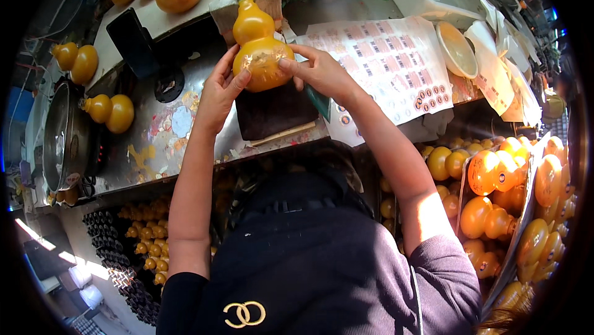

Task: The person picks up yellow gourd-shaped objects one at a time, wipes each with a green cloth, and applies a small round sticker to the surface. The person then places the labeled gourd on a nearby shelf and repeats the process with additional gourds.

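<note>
Glossy amber gourd-shaped bottle [258, 51], one: lower bulb grasped between left hand [221, 84] and right hand [323, 73]. Handling advice: light, even thumb pressure; smooth surface likely slippery.

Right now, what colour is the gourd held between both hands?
The gourd is golden yellow, best seen in head view.

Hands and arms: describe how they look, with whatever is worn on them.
The left hand and right hand are ungloved, with no watch or bracelet showing at either wrist. Both forearms are bare. The left sleeve is short and nearly black; the right sleeve is also short and dark, finely ribbed, looking purplish in the sunlight.
</note>
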`<state>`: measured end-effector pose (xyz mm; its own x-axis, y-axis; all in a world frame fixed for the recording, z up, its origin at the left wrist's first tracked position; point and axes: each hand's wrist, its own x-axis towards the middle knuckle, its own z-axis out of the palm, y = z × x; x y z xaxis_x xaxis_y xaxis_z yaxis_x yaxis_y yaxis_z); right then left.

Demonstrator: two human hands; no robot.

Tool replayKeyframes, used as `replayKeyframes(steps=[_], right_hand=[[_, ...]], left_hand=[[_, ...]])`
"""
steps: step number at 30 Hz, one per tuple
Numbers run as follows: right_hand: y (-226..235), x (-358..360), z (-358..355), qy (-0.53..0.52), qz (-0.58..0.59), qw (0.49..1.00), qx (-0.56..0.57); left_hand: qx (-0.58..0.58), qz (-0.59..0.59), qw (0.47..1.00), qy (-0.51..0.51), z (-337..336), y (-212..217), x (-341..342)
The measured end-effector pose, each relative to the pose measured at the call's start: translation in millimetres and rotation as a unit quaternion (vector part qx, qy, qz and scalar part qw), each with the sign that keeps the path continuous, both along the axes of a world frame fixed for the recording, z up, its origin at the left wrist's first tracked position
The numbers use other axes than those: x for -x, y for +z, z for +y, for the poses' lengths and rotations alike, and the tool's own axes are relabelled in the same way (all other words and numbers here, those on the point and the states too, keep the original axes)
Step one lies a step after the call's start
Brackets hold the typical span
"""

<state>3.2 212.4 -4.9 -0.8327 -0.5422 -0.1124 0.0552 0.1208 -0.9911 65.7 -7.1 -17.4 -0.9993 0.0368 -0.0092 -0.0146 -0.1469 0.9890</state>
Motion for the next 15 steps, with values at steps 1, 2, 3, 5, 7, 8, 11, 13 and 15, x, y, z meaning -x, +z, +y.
replayKeyframes(steps=[1,2,3,5,7,8,11,13,15], right_hand=[[-0.5,0.1,-0.4,0.002,-0.004,1.0,0.014],[-2.5,-0.1,-0.9,0.004,-0.008,1.0,0.029],[-9.8,2.5,0.4,0.008,0.003,1.0,0.014],[-3.0,0.3,-1.3,0.013,-0.004,1.0,0.013],[1.0,-5.0,-0.7,0.016,-0.028,0.999,0.005],[3.4,-2.8,-0.9,0.016,-0.024,1.0,0.003],[4.0,-3.7,-1.7,0.012,-0.022,1.0,-0.001],[2.3,-6.4,-1.6,0.005,-0.017,1.0,-0.002],[6.3,-3.1,-1.4,0.009,-0.001,1.0,-0.02]], left_hand=[[0.001,0.002,1.0,-0.002,0.2,1.3,-1.5],[0.006,0.002,1.0,0.0,0.1,-0.9,-3.3],[0.012,0.006,1.0,0.001,-0.5,-4.8,-2.6],[0.004,0.018,1.0,0.001,-1.6,-6.3,0.1],[-0.011,0.007,1.0,-0.001,2.0,-1.1,-4.8],[-0.013,0.003,1.0,-0.003,2.6,2.7,-3.4],[-0.017,0.002,1.0,-0.005,2.3,2.5,-3.2],[-0.007,0.002,1.0,-0.004,0.4,-0.1,-3.4],[-0.003,0.005,1.0,-0.001,-1.8,-3.4,-0.1]])
